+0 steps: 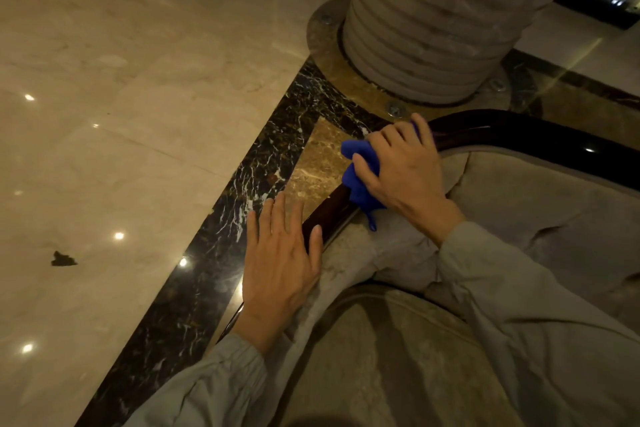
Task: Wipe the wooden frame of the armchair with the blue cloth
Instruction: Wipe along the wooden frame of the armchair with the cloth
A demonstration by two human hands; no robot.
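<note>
The armchair's dark glossy wooden frame (512, 133) curves along the top of its beige upholstered back (519, 211). At the frame's left corner my right hand (401, 170) presses a bunched blue cloth (360, 180) onto the wood, fingers wrapped over it. Lower on the same rail, my left hand (280, 263) lies flat with fingers spread, resting on the frame's edge and the upholstery and holding nothing. The frame under both hands is hidden.
A ribbed stone column (433, 21) on a round bolted base plate (325, 42) stands just beyond the chair. Polished beige marble floor (121, 97) with a dark veined border strip (221, 225) lies to the left. A small dark scrap (63, 259) lies on the floor.
</note>
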